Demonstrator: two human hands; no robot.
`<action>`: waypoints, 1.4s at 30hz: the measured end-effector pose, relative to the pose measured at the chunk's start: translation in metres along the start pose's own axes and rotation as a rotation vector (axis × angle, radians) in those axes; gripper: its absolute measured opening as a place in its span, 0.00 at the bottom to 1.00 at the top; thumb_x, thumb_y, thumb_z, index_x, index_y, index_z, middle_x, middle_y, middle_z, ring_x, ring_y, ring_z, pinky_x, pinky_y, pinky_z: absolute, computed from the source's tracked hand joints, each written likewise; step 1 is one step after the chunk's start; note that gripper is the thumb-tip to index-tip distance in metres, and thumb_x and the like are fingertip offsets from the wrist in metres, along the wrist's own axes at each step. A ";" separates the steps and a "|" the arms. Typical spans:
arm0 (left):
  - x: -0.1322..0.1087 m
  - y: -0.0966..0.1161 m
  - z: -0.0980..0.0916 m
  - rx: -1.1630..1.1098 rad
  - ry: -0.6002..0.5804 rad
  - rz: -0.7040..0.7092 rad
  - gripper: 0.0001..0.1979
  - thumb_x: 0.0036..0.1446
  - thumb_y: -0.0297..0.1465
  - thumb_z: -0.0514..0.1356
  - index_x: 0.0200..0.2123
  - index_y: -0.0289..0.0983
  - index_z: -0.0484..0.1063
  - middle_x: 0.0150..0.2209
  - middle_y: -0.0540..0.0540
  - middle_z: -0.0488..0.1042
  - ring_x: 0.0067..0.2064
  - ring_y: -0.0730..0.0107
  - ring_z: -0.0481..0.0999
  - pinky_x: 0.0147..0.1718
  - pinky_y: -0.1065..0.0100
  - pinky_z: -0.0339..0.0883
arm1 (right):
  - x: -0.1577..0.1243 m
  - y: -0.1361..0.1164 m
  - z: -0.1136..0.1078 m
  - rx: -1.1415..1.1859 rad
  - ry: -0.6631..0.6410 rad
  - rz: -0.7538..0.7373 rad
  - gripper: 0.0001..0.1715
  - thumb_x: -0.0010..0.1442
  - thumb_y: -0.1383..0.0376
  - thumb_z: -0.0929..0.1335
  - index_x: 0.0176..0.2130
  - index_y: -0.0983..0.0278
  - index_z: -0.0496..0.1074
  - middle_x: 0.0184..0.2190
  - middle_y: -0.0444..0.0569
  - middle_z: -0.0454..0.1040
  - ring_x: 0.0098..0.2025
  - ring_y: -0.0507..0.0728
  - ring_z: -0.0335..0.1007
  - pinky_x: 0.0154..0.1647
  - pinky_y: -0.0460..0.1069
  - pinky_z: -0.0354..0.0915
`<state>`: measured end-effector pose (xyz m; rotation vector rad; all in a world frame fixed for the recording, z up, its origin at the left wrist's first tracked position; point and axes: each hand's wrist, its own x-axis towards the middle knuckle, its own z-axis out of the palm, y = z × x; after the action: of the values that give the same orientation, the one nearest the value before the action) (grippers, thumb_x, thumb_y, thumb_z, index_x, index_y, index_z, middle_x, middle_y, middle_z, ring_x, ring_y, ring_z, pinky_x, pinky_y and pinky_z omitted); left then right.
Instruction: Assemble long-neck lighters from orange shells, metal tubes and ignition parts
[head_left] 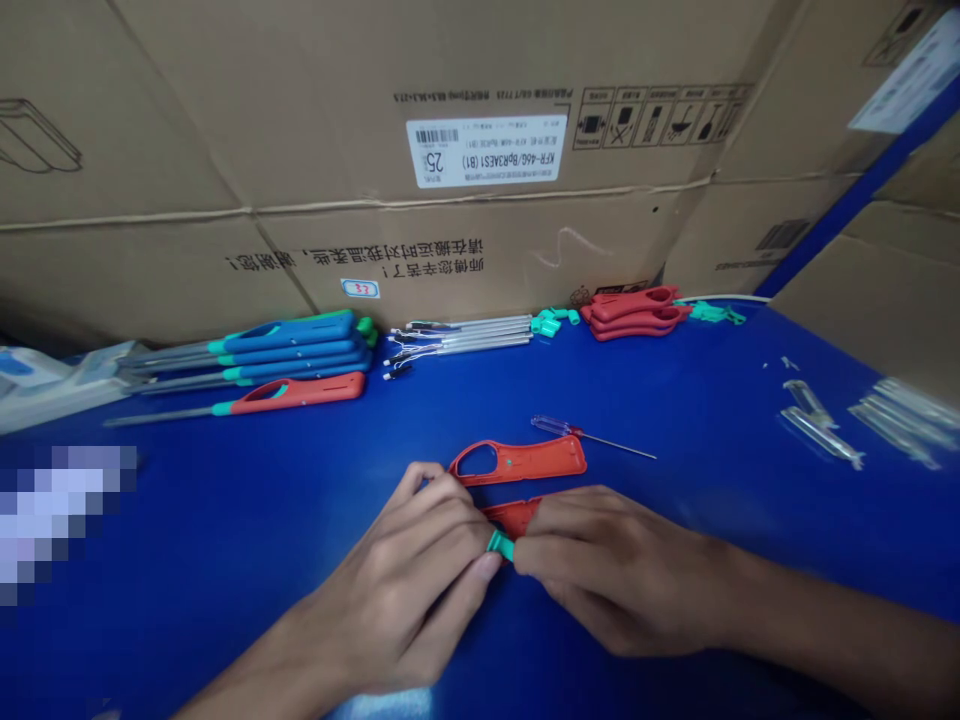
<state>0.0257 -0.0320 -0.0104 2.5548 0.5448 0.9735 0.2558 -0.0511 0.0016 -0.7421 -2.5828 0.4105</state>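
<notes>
both hands work close together low in view. the left hand angles in from the lower left, fingers curled over, and the right hand reaches in from the right, fingers bent inward, almost touching the left.

You have brown cardboard boxes standing along the far side of the blue table. At the far left lie blue lighters, with 1 red lighter just near them. To their right are thin metal rods, small green clips, and 3 red handles. A little screwdriver lies in the middle. Clear plastic bags lie on the right.
</notes>
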 end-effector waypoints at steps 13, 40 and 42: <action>0.000 0.000 -0.001 0.040 0.047 -0.053 0.08 0.61 0.19 0.56 0.36 0.36 0.72 0.31 0.46 0.75 0.35 0.65 0.70 0.44 0.55 0.61 | -0.001 0.000 0.002 -0.071 -0.005 -0.017 0.15 0.68 0.72 0.58 0.42 0.63 0.72 0.30 0.46 0.73 0.31 0.52 0.66 0.34 0.46 0.65; 0.000 -0.011 -0.017 0.153 -0.105 -0.129 0.08 0.57 0.21 0.58 0.39 0.36 0.69 0.41 0.44 0.74 0.44 0.61 0.69 0.45 0.54 0.59 | -0.003 0.012 0.010 -0.028 0.062 0.117 0.11 0.68 0.71 0.63 0.39 0.68 0.75 0.35 0.50 0.74 0.37 0.55 0.69 0.43 0.49 0.66; 0.001 -0.011 -0.018 0.143 -0.124 -0.129 0.07 0.57 0.21 0.58 0.39 0.36 0.68 0.38 0.45 0.74 0.42 0.62 0.69 0.43 0.55 0.59 | -0.002 0.012 0.010 -0.031 0.062 0.116 0.11 0.67 0.71 0.63 0.38 0.68 0.76 0.35 0.50 0.74 0.37 0.55 0.68 0.43 0.49 0.66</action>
<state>0.0116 -0.0190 -0.0024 2.6450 0.7575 0.7509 0.2578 -0.0442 -0.0127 -0.9040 -2.5018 0.3775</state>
